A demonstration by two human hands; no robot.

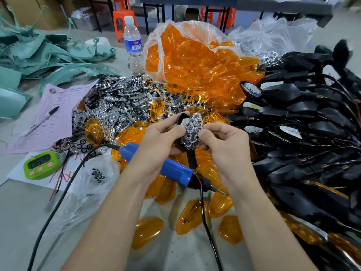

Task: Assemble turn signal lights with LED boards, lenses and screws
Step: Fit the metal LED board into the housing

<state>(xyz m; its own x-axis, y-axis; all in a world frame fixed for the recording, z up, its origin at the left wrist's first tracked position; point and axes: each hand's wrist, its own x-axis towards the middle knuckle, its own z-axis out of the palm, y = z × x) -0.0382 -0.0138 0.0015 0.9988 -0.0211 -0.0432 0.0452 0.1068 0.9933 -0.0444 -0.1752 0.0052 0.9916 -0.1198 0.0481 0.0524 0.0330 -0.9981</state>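
My left hand [159, 141] grips a black turn signal housing [190, 160] whose stem and red and black wires hang down. My right hand [218, 138] pinches a chrome honeycomb reflector [192, 132] and holds it against the housing's open face. A blue electric screwdriver [168, 167] lies on the table under my hands, its bit pointing right. Orange lenses [189, 217] lie scattered in front of me. A heap of chrome reflectors [125, 100] sits behind my left hand.
A clear bag of orange lenses [195, 61] stands at the back. Black housings with wires [304, 133] pile up on the right. A small bag of screws [97, 176], a green timer [40, 165], pink paper with a pen [42, 119] and a water bottle [133, 45] are on the left.
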